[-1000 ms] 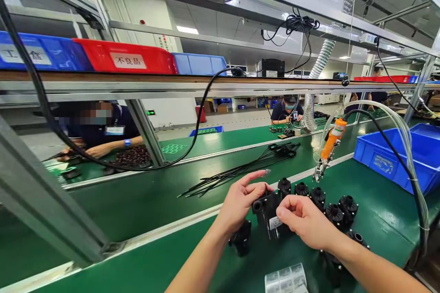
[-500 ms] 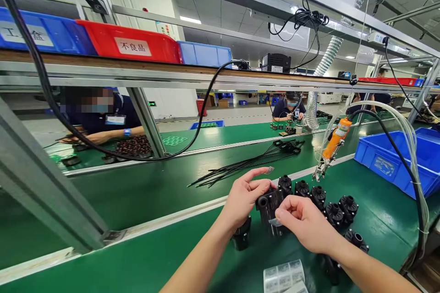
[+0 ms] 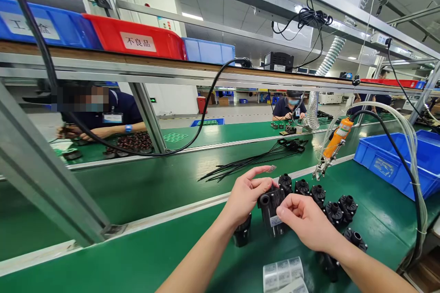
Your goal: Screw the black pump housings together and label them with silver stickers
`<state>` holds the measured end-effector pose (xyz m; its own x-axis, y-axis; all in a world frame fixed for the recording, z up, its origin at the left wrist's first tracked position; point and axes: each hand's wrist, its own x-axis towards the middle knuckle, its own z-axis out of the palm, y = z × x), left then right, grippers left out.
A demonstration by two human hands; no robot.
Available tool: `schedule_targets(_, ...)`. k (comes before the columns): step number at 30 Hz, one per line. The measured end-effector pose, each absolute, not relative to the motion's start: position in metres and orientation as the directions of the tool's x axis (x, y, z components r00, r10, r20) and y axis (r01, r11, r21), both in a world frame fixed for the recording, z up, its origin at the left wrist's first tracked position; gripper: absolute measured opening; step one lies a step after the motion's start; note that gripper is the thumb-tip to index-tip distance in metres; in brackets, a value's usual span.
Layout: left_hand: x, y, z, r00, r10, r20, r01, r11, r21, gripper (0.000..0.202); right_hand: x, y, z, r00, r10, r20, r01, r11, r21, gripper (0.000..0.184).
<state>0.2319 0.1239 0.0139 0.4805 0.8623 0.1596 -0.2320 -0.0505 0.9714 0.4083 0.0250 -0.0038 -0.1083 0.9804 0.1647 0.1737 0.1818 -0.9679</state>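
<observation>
My left hand (image 3: 244, 196) grips a black plastic pump (image 3: 267, 214) by its upper end, its round port facing me. A small silvery label (image 3: 272, 168) clings to that hand's outstretched index fingertip. On the pump's side lies a white printed label (image 3: 275, 220). My right hand (image 3: 305, 219) is closed, with thumb and index finger pinched at the label's right end; the fingertips partly hide it. Below the hands lies a sheet of silvery labels (image 3: 282, 273). Another black pump (image 3: 242, 233) stands just left of the held one.
Several black pumps (image 3: 334, 213) stand to the right, some behind my right forearm. An orange power screwdriver (image 3: 338, 137) hangs beyond them, near a blue bin (image 3: 385, 165). Black cables (image 3: 254, 160) lie across the bench. Two co-workers sit opposite, under a shelf (image 3: 206, 69).
The label on the pump now lies flatter and shows more of its white face beside my right thumb. Both hands keep nearly the same place while the view shifts slightly.
</observation>
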Motion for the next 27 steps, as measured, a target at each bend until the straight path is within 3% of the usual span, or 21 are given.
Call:
schedule_targets(6, 0.232, 0.123, 0.015, 0.471, 0.868, 0.156, -0.216, -0.058, 0.975, 0.079, 0.408, 0.024, -0.004, -0.078, 0.979, 0.188, 0.223, 0.201, -0.954, 0.034)
schedule_targets(21, 0.232, 0.12, 0.018, 0.472, 0.869, 0.148, -0.231, -0.04, 0.972, 0.079, 0.404, 0.016, 0.0, -0.046, 0.973, 0.226, 0.321, 0.229, -0.919, 0.032)
schedule_targets(26, 0.231, 0.119, 0.02, 0.493, 0.859, 0.139, -0.26, -0.007, 0.966, 0.076, 0.406, 0.017, -0.012, 0.028, 0.905, 0.424, 0.448, 0.368, -0.815, 0.021)
schedule_targets(27, 0.231, 0.119, 0.021, 0.499, 0.855, 0.139, -0.269, 0.001, 0.963, 0.076, 0.409, 0.019, -0.015, 0.068, 0.888, 0.455, 0.45, 0.379, -0.808, 0.026)
